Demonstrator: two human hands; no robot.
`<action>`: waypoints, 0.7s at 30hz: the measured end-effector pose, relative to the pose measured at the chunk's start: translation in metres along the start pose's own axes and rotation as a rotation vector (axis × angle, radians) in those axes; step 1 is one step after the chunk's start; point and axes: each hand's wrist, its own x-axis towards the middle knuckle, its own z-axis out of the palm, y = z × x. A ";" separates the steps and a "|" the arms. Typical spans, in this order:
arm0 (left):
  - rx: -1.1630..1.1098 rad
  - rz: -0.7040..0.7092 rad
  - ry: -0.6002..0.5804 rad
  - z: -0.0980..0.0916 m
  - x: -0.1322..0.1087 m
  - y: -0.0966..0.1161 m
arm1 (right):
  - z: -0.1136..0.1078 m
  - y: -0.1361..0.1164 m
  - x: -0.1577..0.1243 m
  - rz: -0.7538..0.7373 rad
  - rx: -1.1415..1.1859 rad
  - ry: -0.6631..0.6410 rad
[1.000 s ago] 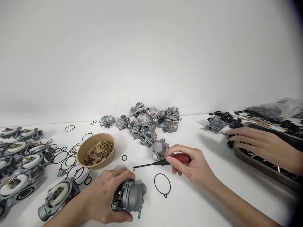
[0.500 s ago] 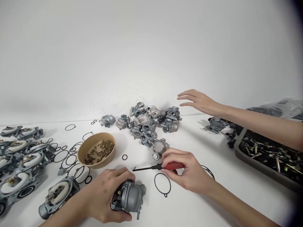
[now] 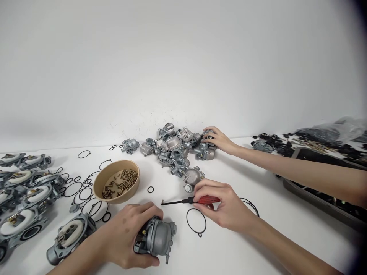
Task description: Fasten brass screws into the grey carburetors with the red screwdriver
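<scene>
My left hand (image 3: 126, 233) is wrapped round a grey metal carburetor (image 3: 157, 236) resting on the white table near the front edge. My right hand (image 3: 222, 204) pinches the red handle of a hook pick tool (image 3: 189, 200), whose black shaft points left with its tip just above the carburetor. A black rubber gasket ring (image 3: 196, 222) lies on the table below the tool. Just beyond my right hand sits a loose metal bowl cover (image 3: 192, 177).
Another person's hand (image 3: 218, 139) reaches from the right onto a pile of carburetors (image 3: 177, 147) at the back. A tan bowl of brass screws (image 3: 117, 186), several black O-rings (image 3: 86, 193), opened carburetor bodies (image 3: 25, 198) at left, a dark parts tray (image 3: 323, 204) at right.
The other person's hand went from the parts tray, through the air, down onto the carburetor pile. My right hand shifted the pick tool slightly left. My left hand stayed on the carburetor.
</scene>
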 end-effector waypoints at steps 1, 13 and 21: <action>-0.001 -0.003 -0.004 0.000 0.000 0.000 | -0.001 0.000 0.000 -0.002 -0.001 0.003; -0.008 -0.011 -0.018 -0.002 0.001 0.001 | -0.009 -0.001 0.002 -0.044 0.003 0.102; -0.002 -0.013 0.042 0.004 0.001 0.002 | -0.011 0.000 0.003 -0.046 0.002 0.108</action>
